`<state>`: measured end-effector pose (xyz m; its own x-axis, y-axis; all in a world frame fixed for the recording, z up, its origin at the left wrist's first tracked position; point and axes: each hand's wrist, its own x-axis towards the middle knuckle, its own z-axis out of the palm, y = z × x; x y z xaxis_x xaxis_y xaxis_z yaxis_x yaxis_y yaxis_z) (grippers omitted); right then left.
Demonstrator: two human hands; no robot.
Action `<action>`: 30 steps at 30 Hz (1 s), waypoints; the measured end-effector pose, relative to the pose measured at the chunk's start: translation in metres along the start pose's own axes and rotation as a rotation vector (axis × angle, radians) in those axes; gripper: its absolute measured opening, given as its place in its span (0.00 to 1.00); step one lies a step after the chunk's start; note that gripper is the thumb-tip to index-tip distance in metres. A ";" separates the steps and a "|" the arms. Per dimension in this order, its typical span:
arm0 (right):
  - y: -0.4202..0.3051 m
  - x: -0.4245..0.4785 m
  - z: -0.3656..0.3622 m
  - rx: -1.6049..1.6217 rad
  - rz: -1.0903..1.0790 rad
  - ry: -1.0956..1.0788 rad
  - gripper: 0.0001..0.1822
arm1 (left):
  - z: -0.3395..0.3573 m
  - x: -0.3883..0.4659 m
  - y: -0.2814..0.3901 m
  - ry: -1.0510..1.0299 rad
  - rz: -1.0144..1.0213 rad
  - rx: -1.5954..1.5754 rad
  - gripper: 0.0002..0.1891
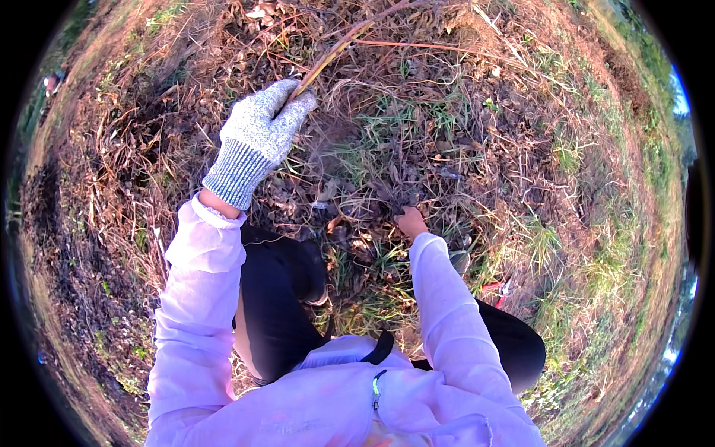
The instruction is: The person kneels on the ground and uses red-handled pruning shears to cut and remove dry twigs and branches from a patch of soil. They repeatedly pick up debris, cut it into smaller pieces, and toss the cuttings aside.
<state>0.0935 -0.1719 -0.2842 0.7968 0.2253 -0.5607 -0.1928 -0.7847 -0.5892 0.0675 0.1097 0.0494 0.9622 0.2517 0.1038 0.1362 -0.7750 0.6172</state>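
My left hand [268, 120], in a grey knitted glove with a ribbed cuff, grips the lower end of a brown and yellowish plant stem [330, 55] between thumb and fingers. The stem runs up and right, out of the picture's top. My right hand [411, 222] is bare and low at the ground, its fingers partly hidden among dark dry leaves and stalks [397, 193]; whether they hold anything cannot be told. Red-handled pruning shears [501, 290] lie in the grass beside my right knee.
Dry stalks, dead leaves and tufts of green grass [542, 240] cover the ground all round. A thin reddish stem [441, 46] crosses the top. My bent knees and a shoe [318, 296] are close below my hands. Greenery lines the picture's rim.
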 end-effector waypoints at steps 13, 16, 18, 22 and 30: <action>-0.063 -0.067 -0.256 0.975 -0.574 0.779 0.09 | 0.001 0.001 0.012 -0.028 -0.113 -0.098 0.28; -0.056 -0.086 -0.288 -0.045 -0.364 0.851 0.14 | 0.006 0.010 0.008 -0.029 -0.074 0.041 0.31; -0.044 -0.078 -0.281 -0.332 -0.409 0.874 0.17 | 0.021 0.020 -0.014 0.036 -0.065 -0.008 0.31; -0.062 -0.096 -0.272 -0.013 -0.386 0.909 0.14 | 0.025 0.010 0.012 -0.123 -0.256 -0.476 0.33; -0.176 -0.134 -0.136 0.981 -0.629 0.438 0.12 | 0.070 0.004 0.049 -0.278 -0.032 -0.220 0.43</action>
<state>0.0988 -0.1428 -0.0264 0.9933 0.0460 0.1058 0.0950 0.1941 -0.9764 0.0944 0.0318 0.0251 0.9898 0.0827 -0.1158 0.1421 -0.6179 0.7733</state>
